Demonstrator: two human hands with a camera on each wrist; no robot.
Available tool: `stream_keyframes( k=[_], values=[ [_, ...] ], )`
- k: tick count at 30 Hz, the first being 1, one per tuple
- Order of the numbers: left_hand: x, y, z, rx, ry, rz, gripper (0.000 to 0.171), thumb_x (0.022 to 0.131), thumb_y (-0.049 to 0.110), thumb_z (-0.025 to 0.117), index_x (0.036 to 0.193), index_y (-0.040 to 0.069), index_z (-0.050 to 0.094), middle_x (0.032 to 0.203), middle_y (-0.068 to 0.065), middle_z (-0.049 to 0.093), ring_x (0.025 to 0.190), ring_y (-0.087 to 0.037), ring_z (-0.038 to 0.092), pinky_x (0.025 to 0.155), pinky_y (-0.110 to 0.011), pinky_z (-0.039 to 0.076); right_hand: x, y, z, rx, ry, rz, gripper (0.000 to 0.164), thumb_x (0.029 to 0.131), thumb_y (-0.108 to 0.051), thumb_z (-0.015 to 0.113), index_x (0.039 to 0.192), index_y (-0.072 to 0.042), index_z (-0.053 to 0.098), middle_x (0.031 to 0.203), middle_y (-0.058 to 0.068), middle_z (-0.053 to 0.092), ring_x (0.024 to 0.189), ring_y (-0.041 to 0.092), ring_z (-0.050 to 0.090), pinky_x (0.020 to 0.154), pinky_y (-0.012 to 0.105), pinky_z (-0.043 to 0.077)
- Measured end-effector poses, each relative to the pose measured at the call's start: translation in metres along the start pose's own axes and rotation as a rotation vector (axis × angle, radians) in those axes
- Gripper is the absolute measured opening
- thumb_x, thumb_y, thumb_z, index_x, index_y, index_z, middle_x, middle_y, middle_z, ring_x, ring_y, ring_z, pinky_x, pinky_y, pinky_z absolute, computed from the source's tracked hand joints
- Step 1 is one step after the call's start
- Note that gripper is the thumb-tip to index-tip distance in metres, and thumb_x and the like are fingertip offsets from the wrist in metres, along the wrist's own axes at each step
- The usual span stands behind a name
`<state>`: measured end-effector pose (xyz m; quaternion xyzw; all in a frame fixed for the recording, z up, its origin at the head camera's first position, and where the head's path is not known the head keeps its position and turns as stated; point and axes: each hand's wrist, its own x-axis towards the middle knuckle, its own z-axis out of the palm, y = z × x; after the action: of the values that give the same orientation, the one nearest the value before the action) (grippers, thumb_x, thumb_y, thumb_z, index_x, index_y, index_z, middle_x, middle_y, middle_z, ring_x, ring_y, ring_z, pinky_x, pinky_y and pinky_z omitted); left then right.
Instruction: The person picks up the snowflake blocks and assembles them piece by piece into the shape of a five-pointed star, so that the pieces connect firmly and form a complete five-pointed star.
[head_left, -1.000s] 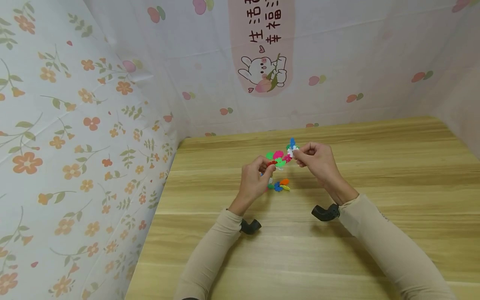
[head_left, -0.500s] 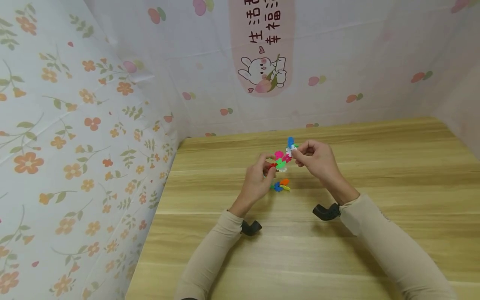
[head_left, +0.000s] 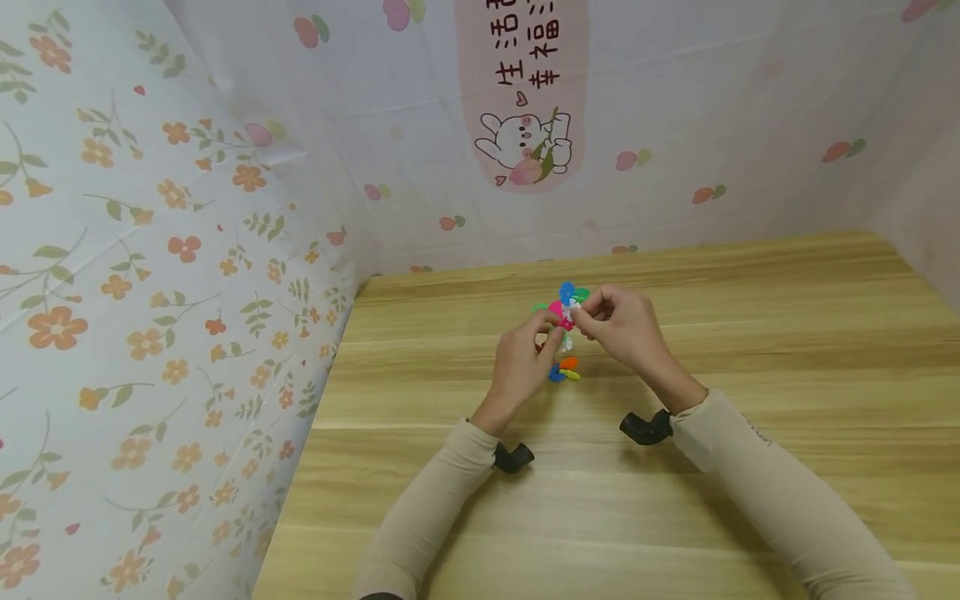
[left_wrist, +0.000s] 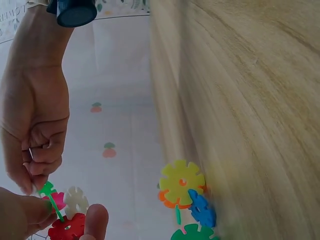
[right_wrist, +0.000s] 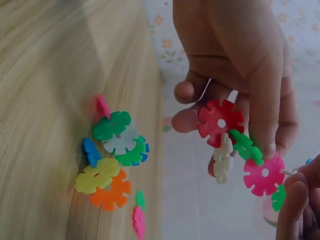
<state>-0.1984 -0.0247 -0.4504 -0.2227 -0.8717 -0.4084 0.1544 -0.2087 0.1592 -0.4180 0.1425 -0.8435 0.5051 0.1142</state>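
Observation:
My left hand [head_left: 525,358] pinches a pink notched plastic disc [right_wrist: 265,174] between thumb and fingers. A green disc [right_wrist: 246,147], a red disc [right_wrist: 221,120] and a white disc [right_wrist: 223,159] are linked to it. Close beside it on the right, my right hand [head_left: 626,323] grips another white disc [head_left: 573,307] by thumb and forefinger; a blue disc [head_left: 567,292] and a green disc [head_left: 582,294] sit just above that one. The white disc's edge meets the pink disc in the right wrist view. Both sets are held above the table, and fingers hide part of them.
On the wooden table [head_left: 675,517] lies a joined cluster with an orange disc [right_wrist: 111,192], a yellow disc [right_wrist: 96,176] and a dark green disc [right_wrist: 112,126]. A small pink piece [right_wrist: 138,222] lies apart from it. Patterned cloth [head_left: 675,108] hangs behind and left.
My left hand has moved right, its fingers shifting from the red disc to the pink one. My right hand has turned the white disc and brought it slightly left, so the hands are closer together.

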Motion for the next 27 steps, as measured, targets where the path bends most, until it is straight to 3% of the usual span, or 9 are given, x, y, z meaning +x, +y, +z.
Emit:
stream_keyframes(
  k=[4,7,11,16,19,23,27],
  values=[
    [0.0,0.001,0.002,0.038,0.039,0.043,0.006,0.101,0.017,0.06,0.103,0.014,0.066,0.099,-0.003,0.074,0.047,-0.003,0.048,0.045,-0.016,0.038,0.0,0.0,0.001,-0.021,0.004,-0.016,0.013,0.091,-0.014,0.074,0.083,-0.009,0.066,0.072,0.001,0.068,0.058,0.018,0.064,0.048,0.028,0.047],
    [0.0,0.0,0.004,0.005,0.061,0.044,0.007,0.1,0.014,0.059,0.099,0.013,0.066,0.098,-0.002,0.073,0.052,-0.002,0.054,0.046,-0.015,0.04,0.0,-0.001,0.002,-0.036,0.007,-0.021,0.012,0.091,-0.014,0.074,0.083,-0.008,0.067,0.073,0.002,0.069,0.058,0.016,0.064,0.049,0.028,0.049],
    [-0.001,-0.002,0.007,-0.117,0.077,0.019,0.007,0.1,0.012,0.058,0.099,0.01,0.064,0.092,-0.004,0.071,0.061,-0.004,0.063,0.05,-0.017,0.049,0.0,-0.003,0.005,-0.032,0.009,0.02,0.012,0.091,-0.015,0.073,0.083,-0.008,0.067,0.071,0.002,0.069,0.058,0.016,0.064,0.049,0.029,0.048],
    [-0.005,-0.003,0.014,-0.242,0.114,-0.046,0.006,0.1,0.013,0.06,0.099,0.009,0.064,0.082,-0.002,0.071,0.062,-0.006,0.065,0.049,-0.021,0.051,0.001,-0.005,0.007,-0.036,0.015,0.092,0.013,0.091,-0.017,0.071,0.082,-0.009,0.067,0.067,0.001,0.068,0.057,0.018,0.064,0.046,0.03,0.046],
    [-0.007,-0.001,0.019,-0.3,0.141,-0.085,0.006,0.099,0.012,0.061,0.1,0.008,0.065,0.086,-0.003,0.073,0.064,-0.007,0.066,0.053,-0.022,0.053,0.002,-0.006,0.006,-0.056,0.007,0.124,0.012,0.09,-0.017,0.071,0.081,-0.009,0.067,0.067,0.001,0.068,0.056,0.019,0.064,0.045,0.03,0.045],
    [-0.008,0.001,0.025,-0.327,0.181,-0.106,0.007,0.098,0.011,0.063,0.102,0.008,0.067,0.096,-0.004,0.074,0.067,-0.01,0.066,0.06,-0.021,0.054,0.004,-0.01,0.003,-0.08,-0.019,0.161,0.012,0.087,-0.017,0.071,0.079,-0.009,0.068,0.067,0.002,0.067,0.055,0.021,0.062,0.044,0.031,0.044],
    [-0.009,0.003,0.028,-0.325,0.204,-0.111,0.009,0.099,0.013,0.062,0.104,0.008,0.068,0.099,-0.003,0.074,0.063,-0.01,0.066,0.051,-0.022,0.051,0.006,-0.015,-0.001,-0.103,-0.055,0.172,0.012,0.088,-0.017,0.07,0.079,-0.008,0.067,0.065,0.003,0.066,0.054,0.022,0.06,0.046,0.032,0.044]
  ],
)
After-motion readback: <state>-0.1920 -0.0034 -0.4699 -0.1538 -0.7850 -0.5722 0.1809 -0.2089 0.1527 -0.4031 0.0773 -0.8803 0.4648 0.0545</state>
